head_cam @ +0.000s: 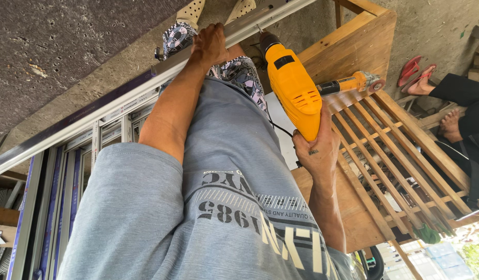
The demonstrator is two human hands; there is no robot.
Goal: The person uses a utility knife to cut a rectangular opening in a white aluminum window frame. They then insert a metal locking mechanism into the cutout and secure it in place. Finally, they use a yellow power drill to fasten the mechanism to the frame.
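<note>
The yellow drill (293, 88) points its bit at the far aluminium rail (146, 78); your right hand (316, 148) grips its handle, and your left hand (209, 46) clasps the rail.

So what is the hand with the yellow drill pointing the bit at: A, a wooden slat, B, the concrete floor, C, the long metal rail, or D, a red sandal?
C: the drill in the right hand meets the long metal rail, which the left hand grips.
</note>
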